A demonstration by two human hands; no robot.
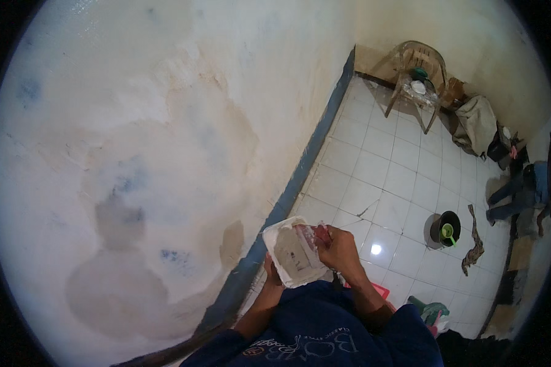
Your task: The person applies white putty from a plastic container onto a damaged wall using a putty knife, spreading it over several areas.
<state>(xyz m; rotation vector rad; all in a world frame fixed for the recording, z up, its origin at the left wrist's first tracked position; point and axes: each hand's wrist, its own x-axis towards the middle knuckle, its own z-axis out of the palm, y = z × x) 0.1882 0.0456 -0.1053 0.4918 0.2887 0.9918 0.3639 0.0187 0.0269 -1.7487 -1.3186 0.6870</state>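
My left hand grips the side of a white plastic tub, tilted in front of my body. Pale grey putty coats its inside. In my right hand is a putty scraper with a reddish grip, its pale blade dipping into the tub. The fingers of that hand are wrapped round the grip and partly hide it. Left of the tub rises a patchy whitish wall with damp-looking and blue marks.
A blue baseboard borders the white tiled floor. A dirty plastic chair stands in the far corner, near a draped sack. On the right are a black bucket with a green dipper, a rag and another person.
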